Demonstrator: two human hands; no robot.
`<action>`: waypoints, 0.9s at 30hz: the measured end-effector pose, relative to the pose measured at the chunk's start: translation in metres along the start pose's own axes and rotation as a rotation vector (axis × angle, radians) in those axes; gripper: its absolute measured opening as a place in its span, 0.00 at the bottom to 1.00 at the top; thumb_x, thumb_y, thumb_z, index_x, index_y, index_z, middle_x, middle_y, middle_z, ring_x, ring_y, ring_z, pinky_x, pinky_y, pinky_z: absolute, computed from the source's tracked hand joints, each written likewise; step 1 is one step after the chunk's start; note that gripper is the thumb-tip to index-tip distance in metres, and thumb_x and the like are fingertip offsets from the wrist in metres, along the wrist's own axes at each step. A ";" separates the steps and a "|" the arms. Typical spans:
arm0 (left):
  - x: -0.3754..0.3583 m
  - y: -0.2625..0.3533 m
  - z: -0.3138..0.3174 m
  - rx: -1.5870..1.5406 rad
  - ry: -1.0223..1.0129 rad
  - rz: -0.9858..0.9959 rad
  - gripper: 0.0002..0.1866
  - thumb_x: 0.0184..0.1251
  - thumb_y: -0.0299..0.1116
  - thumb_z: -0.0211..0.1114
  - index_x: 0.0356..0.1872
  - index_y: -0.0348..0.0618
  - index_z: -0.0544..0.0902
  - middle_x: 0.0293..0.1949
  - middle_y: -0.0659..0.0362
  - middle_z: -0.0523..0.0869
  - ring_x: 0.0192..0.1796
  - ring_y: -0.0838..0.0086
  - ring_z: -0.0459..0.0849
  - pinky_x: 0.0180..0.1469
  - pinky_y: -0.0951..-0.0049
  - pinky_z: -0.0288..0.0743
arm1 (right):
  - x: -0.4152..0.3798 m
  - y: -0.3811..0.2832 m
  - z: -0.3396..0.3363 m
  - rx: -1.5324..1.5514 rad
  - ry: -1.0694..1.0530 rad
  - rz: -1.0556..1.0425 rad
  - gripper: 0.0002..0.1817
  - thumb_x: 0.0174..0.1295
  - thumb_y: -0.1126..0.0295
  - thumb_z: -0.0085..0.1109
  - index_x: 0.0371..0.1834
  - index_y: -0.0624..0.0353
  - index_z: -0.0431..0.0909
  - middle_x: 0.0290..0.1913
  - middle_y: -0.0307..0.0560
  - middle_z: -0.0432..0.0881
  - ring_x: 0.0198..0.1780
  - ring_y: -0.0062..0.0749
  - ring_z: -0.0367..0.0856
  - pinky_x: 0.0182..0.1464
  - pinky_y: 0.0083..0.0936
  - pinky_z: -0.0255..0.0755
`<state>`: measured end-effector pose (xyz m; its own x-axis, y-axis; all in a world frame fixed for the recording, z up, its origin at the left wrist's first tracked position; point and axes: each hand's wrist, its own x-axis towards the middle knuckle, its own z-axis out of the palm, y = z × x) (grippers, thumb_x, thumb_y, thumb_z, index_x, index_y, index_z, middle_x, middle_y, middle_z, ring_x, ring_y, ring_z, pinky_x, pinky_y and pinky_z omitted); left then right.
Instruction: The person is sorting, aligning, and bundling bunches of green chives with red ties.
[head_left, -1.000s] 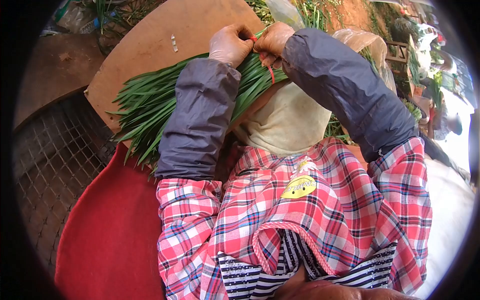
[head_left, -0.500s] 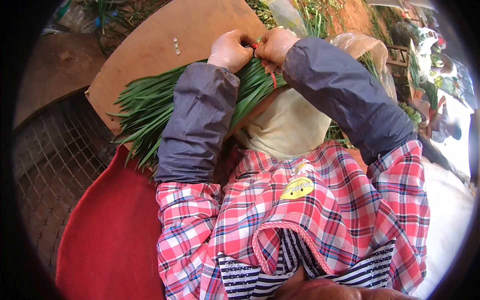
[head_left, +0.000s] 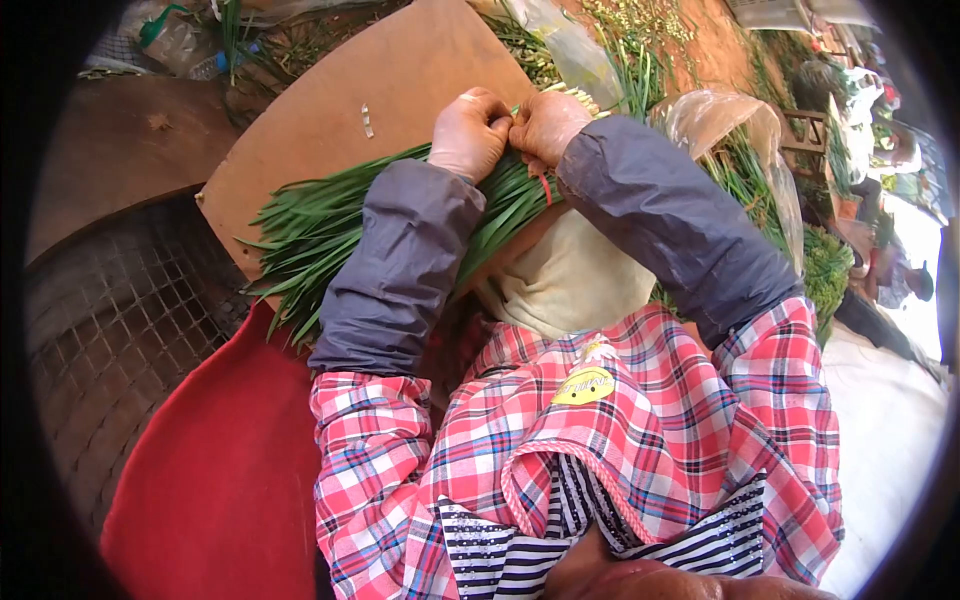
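Both gloved hands meet at the top of a long bundle of flat green leaves (head_left: 330,220), which lies across a brown wooden board desk (head_left: 330,100) and slants down to the left, its tips reaching the board's lower left edge. The left hand (head_left: 468,132) sits on the bundle near its bound end, fingers curled and pressed together around the stalks. The right hand (head_left: 545,125) touches the left one knuckle to knuckle, fingers closed, pinching a thin red rubber band (head_left: 545,188) whose loose end hangs down over the leaves just below the wrist (the part under the fingers is hidden). Both forearms wear dark grey sleeve covers (head_left: 410,260) over a red plaid shirt (head_left: 640,430). A beige cloth (head_left: 570,275) lies between the arms, under the bundle's near edge. A small pale scrap (head_left: 367,120) lies on the bare board, apart from the leaves. Clear plastic bag (head_left: 720,120) with more greens sits to the right, near the right elbow. Red cloth (head_left: 220,460) lower left, wire mesh (head_left: 110,330) beside it.
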<state>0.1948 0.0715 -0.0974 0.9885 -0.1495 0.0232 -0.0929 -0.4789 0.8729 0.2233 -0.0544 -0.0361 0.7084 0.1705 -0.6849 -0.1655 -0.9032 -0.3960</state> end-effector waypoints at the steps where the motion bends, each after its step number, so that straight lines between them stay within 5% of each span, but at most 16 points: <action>1: -0.002 0.007 -0.001 0.090 0.046 0.054 0.05 0.46 0.24 0.61 0.27 0.42 0.80 0.29 0.54 0.78 0.35 0.60 0.78 0.38 0.68 0.72 | -0.002 -0.002 -0.001 -0.004 -0.005 -0.003 0.10 0.52 0.66 0.57 0.29 0.64 0.77 0.19 0.44 0.80 0.17 0.25 0.78 0.21 0.22 0.73; 4: -0.004 0.017 -0.015 0.483 0.053 0.296 0.01 0.46 0.25 0.59 0.22 0.42 0.76 0.27 0.54 0.76 0.35 0.58 0.76 0.37 0.62 0.70 | -0.014 0.008 0.001 0.267 -0.013 -0.129 0.12 0.51 0.65 0.59 0.33 0.63 0.79 0.22 0.46 0.81 0.21 0.26 0.80 0.25 0.23 0.74; 5: -0.005 0.016 -0.019 0.502 0.038 0.342 0.02 0.46 0.27 0.58 0.22 0.42 0.75 0.27 0.55 0.74 0.35 0.57 0.74 0.37 0.59 0.68 | -0.024 0.010 -0.001 0.029 0.137 -0.248 0.23 0.46 0.63 0.65 0.46 0.61 0.76 0.34 0.51 0.81 0.37 0.35 0.82 0.38 0.29 0.75; 8: -0.009 0.027 -0.026 0.666 -0.016 0.394 0.03 0.46 0.27 0.57 0.25 0.43 0.76 0.28 0.54 0.75 0.36 0.57 0.75 0.36 0.60 0.70 | -0.037 0.019 -0.021 -0.311 0.564 -0.690 0.40 0.38 0.63 0.71 0.58 0.58 0.66 0.49 0.55 0.76 0.54 0.44 0.73 0.54 0.35 0.66; 9: -0.008 0.028 -0.029 0.669 -0.075 0.374 0.03 0.48 0.27 0.57 0.26 0.43 0.76 0.29 0.54 0.75 0.36 0.56 0.76 0.36 0.60 0.70 | -0.027 0.019 -0.017 -0.487 0.384 -0.612 0.56 0.28 0.59 0.75 0.66 0.55 0.53 0.63 0.55 0.62 0.66 0.48 0.56 0.65 0.43 0.51; 13: -0.004 0.033 -0.038 0.669 -0.223 0.256 0.04 0.53 0.28 0.54 0.29 0.41 0.76 0.31 0.51 0.76 0.36 0.54 0.77 0.35 0.59 0.72 | -0.013 0.022 -0.001 -0.666 0.044 -0.534 0.64 0.19 0.52 0.75 0.67 0.53 0.49 0.69 0.49 0.51 0.71 0.48 0.42 0.68 0.52 0.36; 20: 0.005 0.034 -0.050 0.725 -0.378 0.057 0.07 0.57 0.30 0.54 0.33 0.38 0.76 0.31 0.47 0.79 0.36 0.49 0.78 0.37 0.59 0.73 | -0.003 0.015 0.020 -0.662 0.084 -0.487 0.65 0.22 0.52 0.76 0.69 0.45 0.44 0.71 0.44 0.48 0.72 0.43 0.41 0.69 0.48 0.34; 23: 0.005 0.021 -0.053 0.753 -0.334 0.058 0.07 0.58 0.31 0.56 0.33 0.38 0.76 0.26 0.48 0.80 0.30 0.55 0.81 0.30 0.63 0.75 | -0.001 0.010 0.029 -0.651 0.102 -0.478 0.62 0.25 0.52 0.74 0.69 0.41 0.44 0.71 0.42 0.47 0.72 0.40 0.41 0.70 0.47 0.34; 26: 0.012 0.050 -0.059 0.477 -0.470 -0.596 0.06 0.57 0.30 0.56 0.32 0.38 0.76 0.21 0.52 0.79 0.21 0.67 0.80 0.18 0.68 0.73 | -0.005 0.005 0.031 -0.659 0.116 -0.467 0.55 0.34 0.51 0.69 0.69 0.39 0.46 0.71 0.42 0.47 0.72 0.38 0.41 0.70 0.46 0.33; 27: 0.010 0.050 -0.061 0.357 -0.426 -0.637 0.05 0.56 0.28 0.56 0.30 0.38 0.75 0.19 0.56 0.77 0.15 0.75 0.75 0.11 0.74 0.68 | -0.003 0.005 0.034 -0.660 0.126 -0.470 0.52 0.38 0.51 0.66 0.68 0.39 0.47 0.71 0.42 0.47 0.72 0.38 0.41 0.70 0.46 0.33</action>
<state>0.2073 0.0986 -0.0243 0.7419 -0.0376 -0.6694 0.3640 -0.8160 0.4492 0.1972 -0.0457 -0.0565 0.6818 0.5788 -0.4473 0.5777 -0.8012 -0.1562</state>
